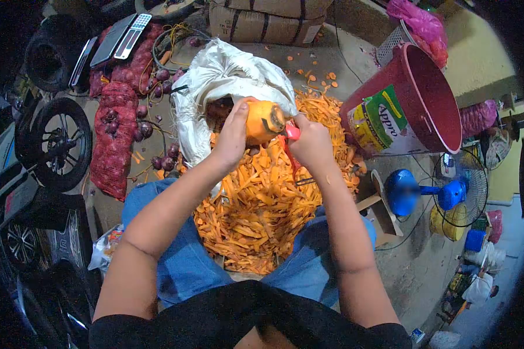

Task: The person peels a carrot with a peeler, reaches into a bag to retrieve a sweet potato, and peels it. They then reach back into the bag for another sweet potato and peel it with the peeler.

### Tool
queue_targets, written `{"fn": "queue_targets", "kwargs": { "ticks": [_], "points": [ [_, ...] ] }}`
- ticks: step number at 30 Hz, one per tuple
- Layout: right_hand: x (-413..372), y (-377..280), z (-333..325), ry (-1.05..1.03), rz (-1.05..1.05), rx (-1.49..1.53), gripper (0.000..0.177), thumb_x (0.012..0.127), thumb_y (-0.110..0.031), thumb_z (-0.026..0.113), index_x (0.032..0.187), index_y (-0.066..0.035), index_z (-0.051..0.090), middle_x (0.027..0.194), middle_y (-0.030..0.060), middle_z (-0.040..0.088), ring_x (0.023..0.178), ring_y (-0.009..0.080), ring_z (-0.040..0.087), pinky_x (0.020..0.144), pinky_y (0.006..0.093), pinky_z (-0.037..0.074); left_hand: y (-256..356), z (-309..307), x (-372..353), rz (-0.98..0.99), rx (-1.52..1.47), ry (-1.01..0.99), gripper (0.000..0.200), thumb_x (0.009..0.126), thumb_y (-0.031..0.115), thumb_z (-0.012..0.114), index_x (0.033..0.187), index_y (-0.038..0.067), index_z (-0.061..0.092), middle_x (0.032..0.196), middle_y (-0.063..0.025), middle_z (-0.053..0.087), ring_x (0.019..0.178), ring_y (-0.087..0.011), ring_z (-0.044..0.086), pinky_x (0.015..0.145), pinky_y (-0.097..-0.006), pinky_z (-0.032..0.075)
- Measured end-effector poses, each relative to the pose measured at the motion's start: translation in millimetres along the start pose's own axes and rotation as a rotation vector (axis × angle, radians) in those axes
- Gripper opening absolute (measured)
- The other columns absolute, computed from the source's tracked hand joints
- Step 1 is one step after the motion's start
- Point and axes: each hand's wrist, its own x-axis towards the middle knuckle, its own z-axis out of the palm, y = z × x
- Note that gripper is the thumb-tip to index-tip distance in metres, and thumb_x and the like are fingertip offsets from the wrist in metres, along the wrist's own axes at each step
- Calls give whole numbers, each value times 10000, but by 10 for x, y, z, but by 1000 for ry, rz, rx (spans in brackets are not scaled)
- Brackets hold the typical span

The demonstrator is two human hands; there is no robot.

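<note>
My left hand is wrapped round a thick orange carrot, whose dark stem end points to the right. My right hand is closed on a red-handled peeler, right beside the carrot's stem end. Below both hands, a large heap of orange carrot peelings spreads between my knees. Behind my left hand lies a white woven sack with its mouth open; dark shadow hides most of its inside.
At the right stands a tilted red bucket, with a blue fan below it. Red mesh sacks of onions lie at the left, near loose onions and a scale. Motorbike wheels line the far left; boxes stand behind.
</note>
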Motion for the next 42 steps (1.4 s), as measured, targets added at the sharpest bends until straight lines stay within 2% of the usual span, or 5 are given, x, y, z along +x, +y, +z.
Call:
{"fn": "queue_targets", "kwargs": {
  "ticks": [4,28,31,36,42],
  "points": [
    [-2,-59,68,67,26,90,168,627,-166,562,710,-23,527,626,186,549,597,338,545,559,406,436,-92,5,76,682,405,98,282,875,244,229,1066,59,321,779,-83,484,672,-159,482,586,-261,398],
    [-116,-92,742,-111,-16,904,189,759,-75,415,916,-50,518,764,97,563,640,201,560,568,282,456,-5,-114,107,1273,1022,-426,409,774,304,435,1049,9,370,968,-204,454,767,-357,502,666,-379,423],
    [-106,36,950,-200,-458,921,272,781,-102,368,1047,-69,414,738,107,534,646,230,550,626,290,463,-151,113,62,1211,729,-310,389,804,342,364,1064,52,380,901,-166,499,720,-291,534,628,-340,446],
    [64,-277,533,-143,844,1533,196,812,-141,368,954,-41,459,732,103,532,639,186,548,588,269,459,-159,71,67,407,44,-58,396,837,388,282,1037,66,396,900,-107,496,720,-207,530,592,-312,449],
    [226,529,183,424,560,1368,217,809,-208,444,808,-4,518,676,45,529,564,131,517,480,274,424,-304,-114,102,-287,-324,-72,454,825,445,249,1007,69,424,825,-98,519,602,-179,514,444,-286,420]
  ]
}}
